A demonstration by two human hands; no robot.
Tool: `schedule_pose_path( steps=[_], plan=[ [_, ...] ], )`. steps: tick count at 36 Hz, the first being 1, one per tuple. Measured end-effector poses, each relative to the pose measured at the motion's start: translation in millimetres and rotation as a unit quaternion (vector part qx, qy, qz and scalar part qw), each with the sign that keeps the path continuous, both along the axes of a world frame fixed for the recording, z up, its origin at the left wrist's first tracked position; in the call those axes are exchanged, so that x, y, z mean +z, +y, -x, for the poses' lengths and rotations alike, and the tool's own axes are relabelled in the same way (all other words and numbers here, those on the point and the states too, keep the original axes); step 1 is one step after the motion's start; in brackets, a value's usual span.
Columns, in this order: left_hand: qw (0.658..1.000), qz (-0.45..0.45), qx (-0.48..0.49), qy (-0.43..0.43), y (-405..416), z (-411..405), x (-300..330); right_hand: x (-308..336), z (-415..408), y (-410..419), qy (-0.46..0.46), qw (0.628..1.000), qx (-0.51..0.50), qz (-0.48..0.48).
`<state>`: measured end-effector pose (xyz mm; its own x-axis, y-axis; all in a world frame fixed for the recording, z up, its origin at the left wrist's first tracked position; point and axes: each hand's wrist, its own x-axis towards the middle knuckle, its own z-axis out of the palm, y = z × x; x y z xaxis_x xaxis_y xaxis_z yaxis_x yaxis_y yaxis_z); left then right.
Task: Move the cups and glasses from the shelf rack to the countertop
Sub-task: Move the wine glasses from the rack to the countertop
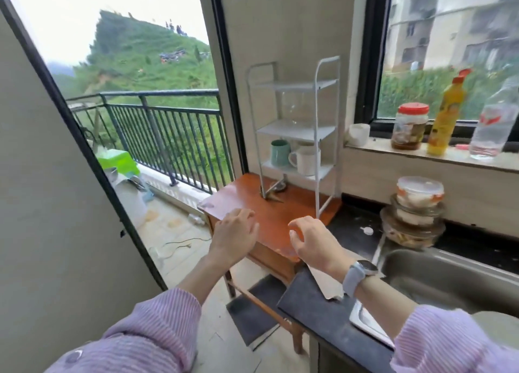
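Observation:
A white metal shelf rack (325, 97) stands on a small wooden table (238, 196). On its lowest shelf are a green cup (279, 153) and a white mug (307, 162), with another pale cup partly hidden behind them. A clear glass (292, 107) sits on the middle shelf. My left hand (234, 232) and my right hand (314, 239) hover over the table's near edge, both empty with fingers apart, well short of the rack. The dark countertop (356, 224) lies to the right of the table.
A steel sink (449, 277) is set in the countertop, with stacked glass food containers (415, 212) behind it. On the window ledge stand a white cup (359, 134), a red-lidded jar (410, 127), a yellow bottle (446, 117) and a clear bottle (494, 123). A balcony railing (168, 137) is at left.

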<state>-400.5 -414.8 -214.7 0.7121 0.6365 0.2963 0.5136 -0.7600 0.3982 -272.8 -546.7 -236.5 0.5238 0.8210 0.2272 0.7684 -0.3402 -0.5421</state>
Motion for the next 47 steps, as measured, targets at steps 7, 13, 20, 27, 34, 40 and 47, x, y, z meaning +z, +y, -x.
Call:
schedule_pose_path(
  steps=[7, 13, 20, 27, 34, 40, 47],
  plan=[
    [0.999, 0.013, -0.009, -0.034, 88.9, -60.4, 27.3, 25.7, -65.3, 89.7, -0.002, 0.999, 0.001, -0.045],
    [0.998, 0.018, -0.023, -0.055, 143.1, -104.4, 32.7, 37.1, -103.9, 146.5, -0.006, 0.998, -0.005, -0.069],
    [0.993, 0.034, -0.054, -0.098, 213.2, -187.1, 42.9, 57.6, -159.7, 210.5, -0.003, 0.996, -0.032, -0.083],
    [0.981, 0.057, -0.124, -0.138, 280.2, -277.6, 43.7, 71.4, -222.2, 268.2, -0.022, 0.986, -0.125, -0.105],
    [0.965, 0.109, -0.204, -0.125, 333.7, -362.8, 46.8, 76.3, -275.0, 320.5, 0.015, 0.968, -0.227, -0.105],
    [0.939, 0.237, -0.211, -0.133, 360.5, -434.5, 46.0, 78.2, -325.0, 349.1, 0.096, 0.929, -0.328, -0.143],
    [0.883, 0.347, -0.257, -0.184, 371.6, -484.1, 38.2, 67.2, -367.6, 363.1, 0.182, 0.889, -0.359, -0.219]
  ],
)
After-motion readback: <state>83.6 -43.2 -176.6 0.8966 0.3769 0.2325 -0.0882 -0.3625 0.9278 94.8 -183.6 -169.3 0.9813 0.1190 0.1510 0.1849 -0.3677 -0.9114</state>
